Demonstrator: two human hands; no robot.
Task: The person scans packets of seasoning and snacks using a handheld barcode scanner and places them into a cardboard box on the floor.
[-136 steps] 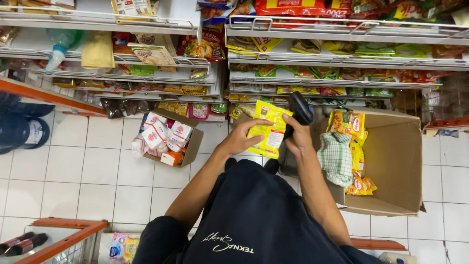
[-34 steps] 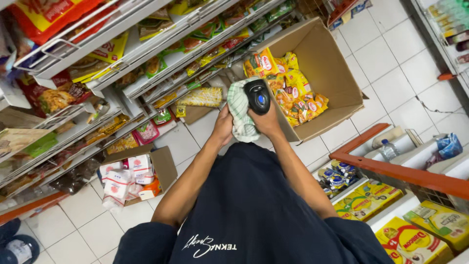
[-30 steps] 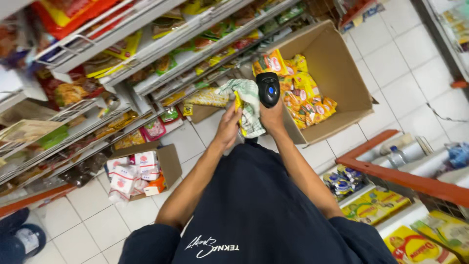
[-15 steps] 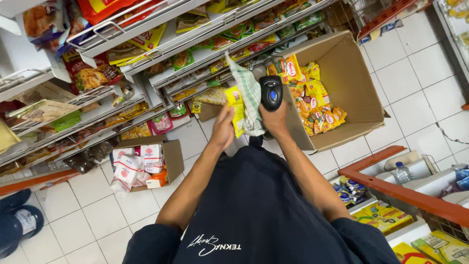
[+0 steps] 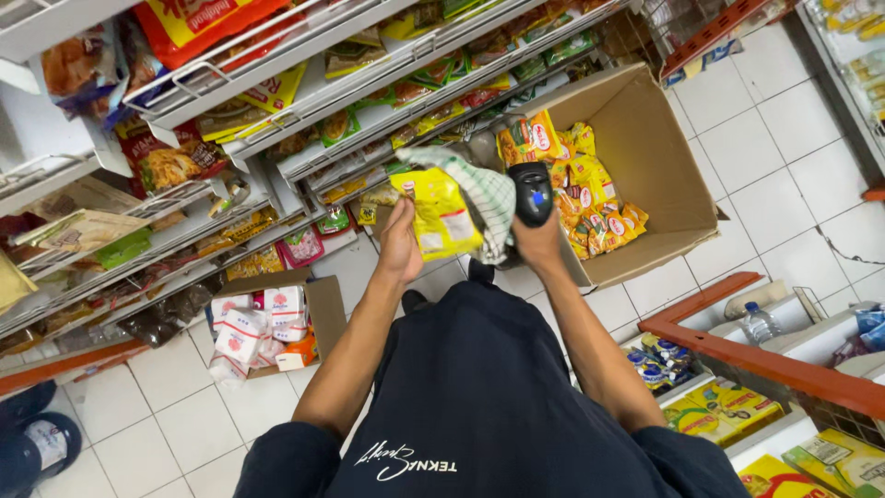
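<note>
Now the left hand (image 5: 402, 242) grips a yellow snack packet (image 5: 442, 214) by its near left edge, fingers closed on it, and holds it flatter and more face-up than half a second ago. Just right of it, the right hand (image 5: 537, 242) is wrapped around a black handheld scanner (image 5: 532, 192), with a green checked cloth (image 5: 479, 192) draped between them. Beyond, to the right, sits the open cardboard box (image 5: 659, 157) of yellow packets.

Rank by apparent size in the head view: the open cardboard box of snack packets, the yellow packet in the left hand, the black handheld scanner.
1. Open cardboard box, clearly largest.
2. Yellow packet.
3. Black handheld scanner, smallest; part is hidden in the right hand's grip.
</note>
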